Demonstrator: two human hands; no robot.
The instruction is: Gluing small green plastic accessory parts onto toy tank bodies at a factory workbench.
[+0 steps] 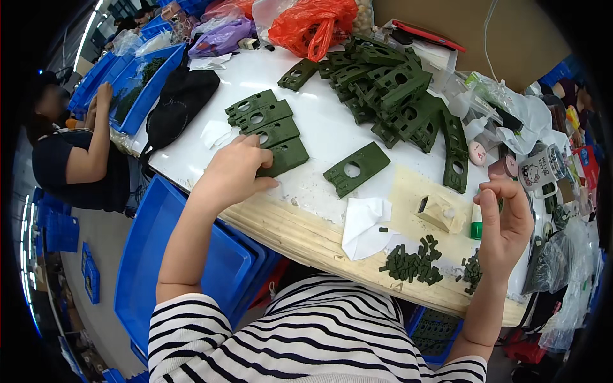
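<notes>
The person in the striped top sits at a white worktable (319,121), and the left hand (237,171) lies spread, fingers loosely open, on the nearest of four dark green plastic plates (285,157), each with a round hole, laid in an overlapping row near the table's left edge. It presses on that plate and does not grip it. The right hand (507,220) is raised off the table at the right, fingers curled narrow around a small green-and-white glue tube (476,225) that shows just beside the palm. A single plate (356,168) lies apart in the middle, a big loose heap of the same plates (396,89) sits further back, and small dark green blocks (414,260) are scattered by the front edge next to a white cloth (364,223) and a small wooden jig (439,212). To my eye the risks are plain: the row sits close to the table edge above a blue crate (185,268), so a careless drag could tip a plate over the side; the overlapping plates could slide together when one is pulled; and the tube, held only lightly, might slip or smear. Another person (70,153) works at blue bins to the far left.
</notes>
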